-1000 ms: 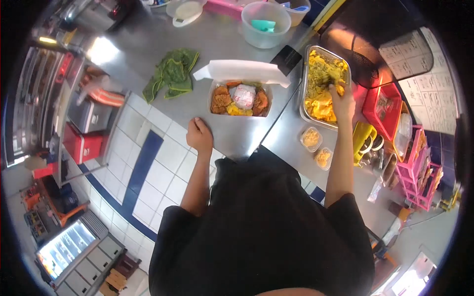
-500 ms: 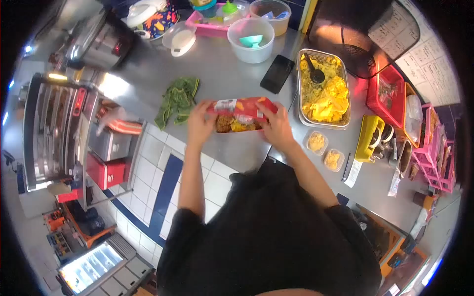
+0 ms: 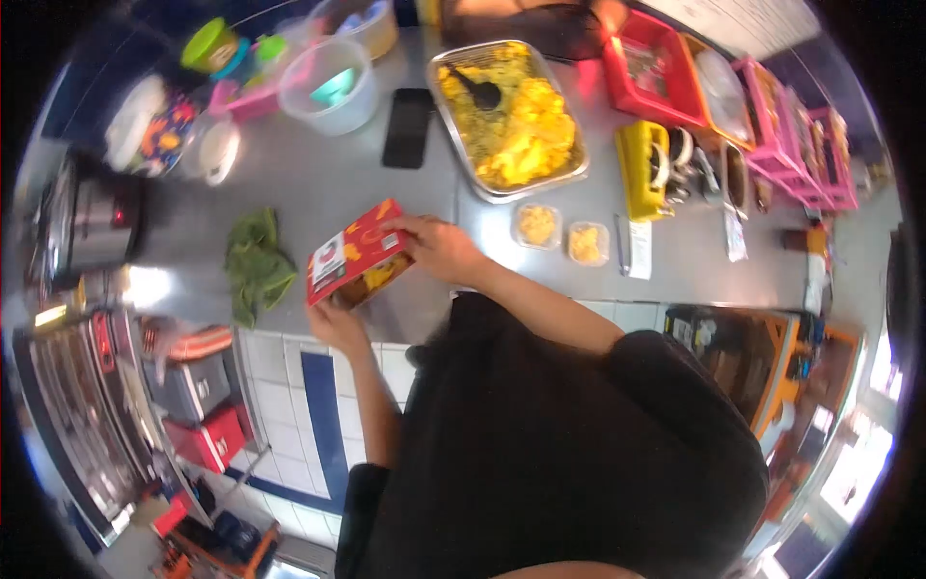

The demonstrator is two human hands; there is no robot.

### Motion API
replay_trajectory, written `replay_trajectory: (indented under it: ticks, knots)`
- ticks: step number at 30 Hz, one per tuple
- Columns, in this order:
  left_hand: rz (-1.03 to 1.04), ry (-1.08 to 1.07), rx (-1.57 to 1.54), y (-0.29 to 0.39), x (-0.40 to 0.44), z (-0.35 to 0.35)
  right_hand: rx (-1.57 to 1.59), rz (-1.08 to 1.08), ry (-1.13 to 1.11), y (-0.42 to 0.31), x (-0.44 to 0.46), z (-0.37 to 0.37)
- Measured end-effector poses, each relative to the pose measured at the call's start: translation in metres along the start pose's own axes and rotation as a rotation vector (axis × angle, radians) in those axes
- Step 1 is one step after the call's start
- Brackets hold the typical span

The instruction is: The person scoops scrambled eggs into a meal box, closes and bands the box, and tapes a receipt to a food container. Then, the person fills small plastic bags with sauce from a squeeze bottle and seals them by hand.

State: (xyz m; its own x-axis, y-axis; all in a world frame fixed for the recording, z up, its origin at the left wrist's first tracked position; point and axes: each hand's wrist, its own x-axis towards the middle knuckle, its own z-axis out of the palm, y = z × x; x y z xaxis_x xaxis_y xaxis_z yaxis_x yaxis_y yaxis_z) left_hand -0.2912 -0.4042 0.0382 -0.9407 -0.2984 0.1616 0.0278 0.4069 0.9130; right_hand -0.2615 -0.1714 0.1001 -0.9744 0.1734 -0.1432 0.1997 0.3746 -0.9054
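Fingers of your left hand [image 3: 338,326] meet the near left corner of the red box [image 3: 352,249], to the right of a crumpled green cloth [image 3: 256,265]; whether they pinch cannot be told. One second ago the lid stood wide open and your other hand was in the food tray; now the red lid covers most of the meal, though yellow food [image 3: 381,274] shows along the near side, so the box looks nearly but not fully shut. At its right end, your right hand [image 3: 446,251] pinches the lid edge. Farther right, beyond a phone [image 3: 407,128], the food tray [image 3: 500,196] keeps its black spoon [image 3: 484,95], with two small tubs [image 3: 537,225] just in front.
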Motion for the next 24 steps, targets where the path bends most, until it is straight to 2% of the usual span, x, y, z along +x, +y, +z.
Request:
replay_trajectory:
  ticks: [2,4,5,7,8,9,10,11,13,14,16,17,19,20,22,24]
  knots:
    - [0.014,0.001,0.017,-0.005,-0.003,-0.003,0.046,-0.021,-0.051,0.008,-0.001,0.001]
    - [0.066,-0.070,0.233,-0.012,-0.003,-0.011,0.058,-0.002,-0.025,0.007,-0.004,-0.002]
    - [0.067,-0.104,0.222,-0.023,0.000,-0.013,0.083,-0.017,-0.034,0.009,-0.005,-0.003]
    - [-0.030,-0.235,-0.055,-0.048,0.010,-0.017,0.168,0.000,-0.067,0.025,-0.003,0.001]
    - [-0.034,-0.255,-0.056,-0.049,0.017,-0.022,0.258,-0.010,-0.129,0.032,-0.002,0.002]
    - [-0.126,-0.318,-0.085,-0.044,0.024,-0.029,0.324,0.028,-0.193,0.034,-0.002,-0.001]
    - [-0.219,-0.375,-0.112,-0.035,0.025,-0.033,0.326,0.040,-0.191,0.038,-0.002,-0.001]
    - [-0.224,-0.380,-0.107,-0.027,0.023,-0.033,0.349,0.013,-0.200,0.041,-0.001,-0.001]
    - [-0.296,-0.347,0.013,-0.007,0.022,-0.027,0.381,-0.020,-0.207,0.049,0.004,0.004]
    - [-0.290,-0.348,0.021,-0.012,0.022,-0.026,0.430,-0.105,-0.175,0.054,0.006,0.008]
    - [-0.080,-0.356,0.056,-0.017,0.021,-0.022,0.487,-0.190,-0.136,0.053,0.007,0.008]
    - [-0.073,-0.361,0.061,-0.020,0.018,-0.020,0.441,-0.155,-0.144,0.052,0.008,0.007]
    - [-0.085,-0.216,-0.007,-0.006,0.000,-0.005,0.403,-0.119,-0.141,0.034,0.009,-0.005]
    - [-0.080,-0.225,-0.002,-0.001,-0.005,0.000,0.286,-0.052,-0.169,0.023,0.008,-0.014]
    - [-0.159,-0.047,-0.041,0.004,-0.013,0.004,0.176,0.024,-0.194,0.013,0.002,-0.024]
    - [-0.098,-0.066,0.042,-0.004,-0.013,0.002,0.156,0.017,-0.196,0.012,-0.001,-0.032]
